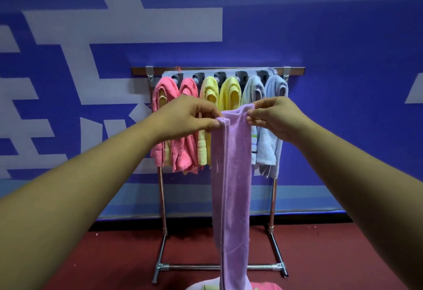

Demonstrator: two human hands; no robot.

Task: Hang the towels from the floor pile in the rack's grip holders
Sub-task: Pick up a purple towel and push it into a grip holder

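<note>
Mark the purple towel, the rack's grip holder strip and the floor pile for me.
purple towel (231, 175): head view, middle of its hanging length.
grip holder strip (208, 75): head view, grey face between two slots.
floor pile (265, 286): head view, its pink part at the bottom edge.

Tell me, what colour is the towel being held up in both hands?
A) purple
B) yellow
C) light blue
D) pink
A: the purple towel hangs from the left hand and the right hand, which pinch its top edge, while the pink towels, yellow towels and light blue towels already hang on the rack.
</note>
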